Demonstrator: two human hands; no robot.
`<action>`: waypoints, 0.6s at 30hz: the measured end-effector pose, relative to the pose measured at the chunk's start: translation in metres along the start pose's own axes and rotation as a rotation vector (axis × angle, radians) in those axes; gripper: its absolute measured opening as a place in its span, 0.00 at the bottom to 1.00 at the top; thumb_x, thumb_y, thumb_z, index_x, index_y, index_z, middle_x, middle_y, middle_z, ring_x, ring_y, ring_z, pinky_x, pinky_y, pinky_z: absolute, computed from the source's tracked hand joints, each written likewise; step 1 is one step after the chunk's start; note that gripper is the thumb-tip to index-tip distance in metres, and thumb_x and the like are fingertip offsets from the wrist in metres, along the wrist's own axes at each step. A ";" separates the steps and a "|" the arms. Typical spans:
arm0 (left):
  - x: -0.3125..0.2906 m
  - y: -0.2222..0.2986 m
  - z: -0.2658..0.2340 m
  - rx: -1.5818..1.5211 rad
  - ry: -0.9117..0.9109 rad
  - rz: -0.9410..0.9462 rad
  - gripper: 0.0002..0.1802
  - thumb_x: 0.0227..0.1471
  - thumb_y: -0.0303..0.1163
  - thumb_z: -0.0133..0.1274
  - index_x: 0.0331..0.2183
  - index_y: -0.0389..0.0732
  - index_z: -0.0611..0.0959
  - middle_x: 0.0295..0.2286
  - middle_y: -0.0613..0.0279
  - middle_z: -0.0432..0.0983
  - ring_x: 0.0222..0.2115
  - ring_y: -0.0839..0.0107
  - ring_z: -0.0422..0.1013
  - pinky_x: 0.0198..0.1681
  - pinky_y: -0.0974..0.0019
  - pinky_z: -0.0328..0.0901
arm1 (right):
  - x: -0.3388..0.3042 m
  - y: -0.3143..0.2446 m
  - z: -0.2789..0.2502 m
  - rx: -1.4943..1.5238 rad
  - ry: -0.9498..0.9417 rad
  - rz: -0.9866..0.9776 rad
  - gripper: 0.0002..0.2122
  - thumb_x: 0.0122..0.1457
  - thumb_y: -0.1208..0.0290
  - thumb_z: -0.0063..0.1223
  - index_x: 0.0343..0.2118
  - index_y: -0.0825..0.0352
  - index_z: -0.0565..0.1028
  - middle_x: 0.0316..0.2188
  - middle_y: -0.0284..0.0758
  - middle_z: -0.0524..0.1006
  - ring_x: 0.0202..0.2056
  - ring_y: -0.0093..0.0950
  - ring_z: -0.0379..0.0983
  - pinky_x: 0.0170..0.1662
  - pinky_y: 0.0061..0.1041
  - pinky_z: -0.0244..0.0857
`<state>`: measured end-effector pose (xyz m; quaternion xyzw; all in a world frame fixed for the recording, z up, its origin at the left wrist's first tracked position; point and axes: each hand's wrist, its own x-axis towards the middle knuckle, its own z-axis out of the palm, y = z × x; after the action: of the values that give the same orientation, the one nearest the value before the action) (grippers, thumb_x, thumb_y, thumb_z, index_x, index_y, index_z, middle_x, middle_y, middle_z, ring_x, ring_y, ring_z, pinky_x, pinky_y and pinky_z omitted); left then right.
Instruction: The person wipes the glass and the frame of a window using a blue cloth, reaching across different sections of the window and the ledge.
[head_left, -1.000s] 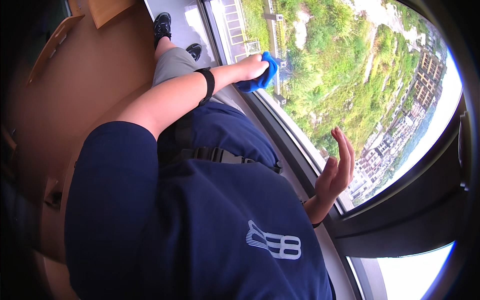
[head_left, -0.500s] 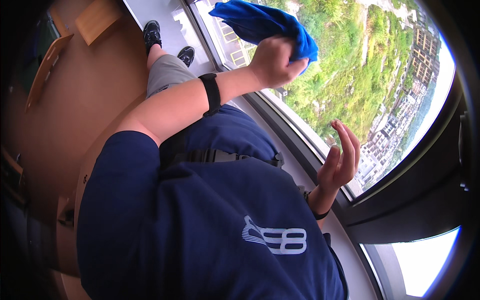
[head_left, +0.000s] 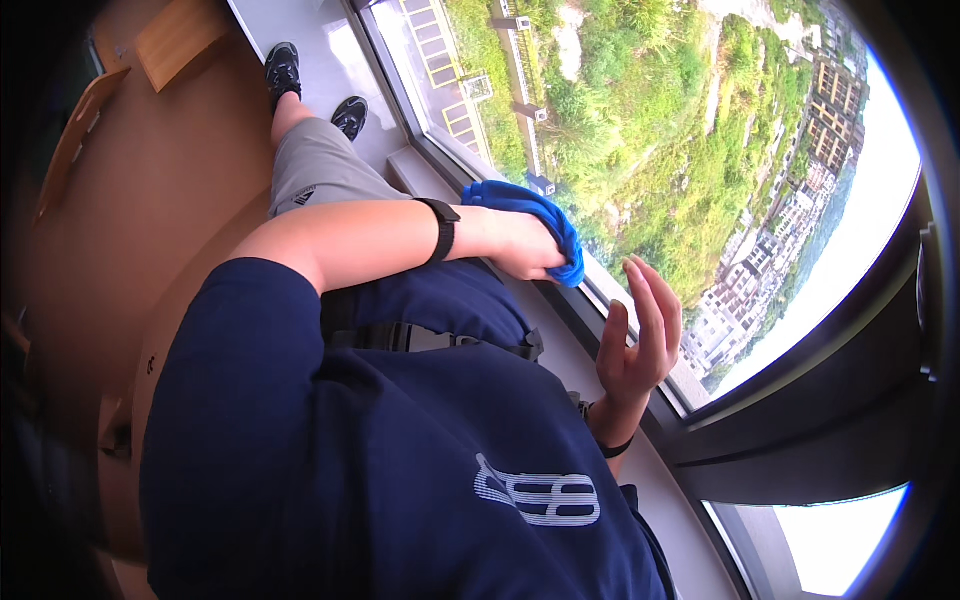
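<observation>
My left hand (head_left: 522, 247) is closed on a bunched blue cloth (head_left: 556, 218), which wraps over the knuckles and hangs past the fingers. Cloth and hand are at the lower edge of a large window (head_left: 640, 140), by its dark frame (head_left: 440, 150); whether the cloth touches the glass I cannot tell. Nearer to me, my right hand (head_left: 640, 350) is raised beside the window with nothing in it. Its fingers point up, slightly bent and apart from the thumb.
A pale sill (head_left: 660, 470) runs between my body and the window frame. On the right a dark window post (head_left: 820, 400) cuts across. At far left, wooden furniture (head_left: 180, 40) stands on a brown floor (head_left: 150, 200). My shoes (head_left: 349, 117) rest on a light grey ledge (head_left: 330, 70).
My left hand has come down and nearer with the cloth, from high against the glass to the window's lower edge. The cloth is more bunched. My right hand has shifted slightly left.
</observation>
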<state>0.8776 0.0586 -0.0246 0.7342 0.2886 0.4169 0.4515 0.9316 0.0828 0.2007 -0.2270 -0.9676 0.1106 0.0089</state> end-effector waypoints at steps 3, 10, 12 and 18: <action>-0.035 -0.006 -0.040 0.007 0.323 0.063 0.10 0.49 0.35 0.55 0.31 0.38 0.79 0.28 0.49 0.77 0.32 0.48 0.73 0.39 0.53 0.66 | 0.016 -0.008 0.006 0.048 -0.007 -0.071 0.15 0.51 0.80 0.54 0.44 0.72 0.77 0.41 0.46 0.78 0.42 0.42 0.77 0.48 0.38 0.69; -0.108 -0.018 -0.165 0.139 0.914 -0.193 0.10 0.54 0.33 0.55 0.35 0.36 0.78 0.28 0.49 0.76 0.29 0.50 0.73 0.35 0.60 0.67 | 0.012 -0.007 0.001 -0.003 0.010 -0.050 0.15 0.53 0.78 0.54 0.45 0.69 0.77 0.44 0.46 0.77 0.45 0.41 0.75 0.51 0.40 0.67; -0.116 -0.017 -0.194 0.017 1.383 -0.429 0.13 0.59 0.37 0.47 0.36 0.39 0.82 0.25 0.66 0.77 0.25 0.76 0.71 0.32 0.70 0.66 | 0.013 0.000 0.001 -0.037 0.017 -0.066 0.15 0.54 0.78 0.53 0.46 0.70 0.77 0.44 0.46 0.77 0.46 0.42 0.75 0.51 0.40 0.67; -0.129 -0.078 -0.162 -0.169 1.429 -0.626 0.22 0.55 0.45 0.52 0.43 0.37 0.79 0.33 0.54 0.79 0.36 0.62 0.75 0.42 0.61 0.67 | 0.032 -0.001 0.005 -0.160 0.144 0.007 0.16 0.53 0.86 0.47 0.46 0.78 0.75 0.45 0.53 0.76 0.48 0.44 0.74 0.51 0.36 0.69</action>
<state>0.6701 0.0571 -0.1012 0.1357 0.6698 0.6622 0.3073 0.9020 0.0950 0.1948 -0.2378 -0.9693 0.0163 0.0600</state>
